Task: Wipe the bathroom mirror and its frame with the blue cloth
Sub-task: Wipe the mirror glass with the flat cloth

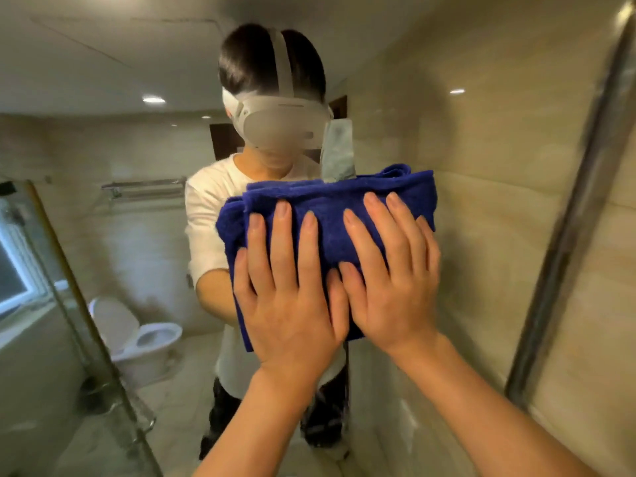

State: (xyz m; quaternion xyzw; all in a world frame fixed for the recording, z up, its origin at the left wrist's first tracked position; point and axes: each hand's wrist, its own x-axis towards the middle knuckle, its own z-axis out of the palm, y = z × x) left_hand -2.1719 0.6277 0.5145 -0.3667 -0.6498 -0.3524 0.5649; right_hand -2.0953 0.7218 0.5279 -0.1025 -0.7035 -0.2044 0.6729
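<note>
Our left hand and right hand pressed flat, fingers straight, on the cloth against the mirror. We judged even pressure and overlapping strokes best, before the frame.

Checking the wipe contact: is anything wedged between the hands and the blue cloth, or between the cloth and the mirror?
Nothing visible: left hand and right hand press flat on the folded blue terry cloth, against the mirror glass.

A white toilet with its lid raised stands low on the left, a chrome towel rack on the beige tiled wall above, and a glass shower panel nearer
</note>
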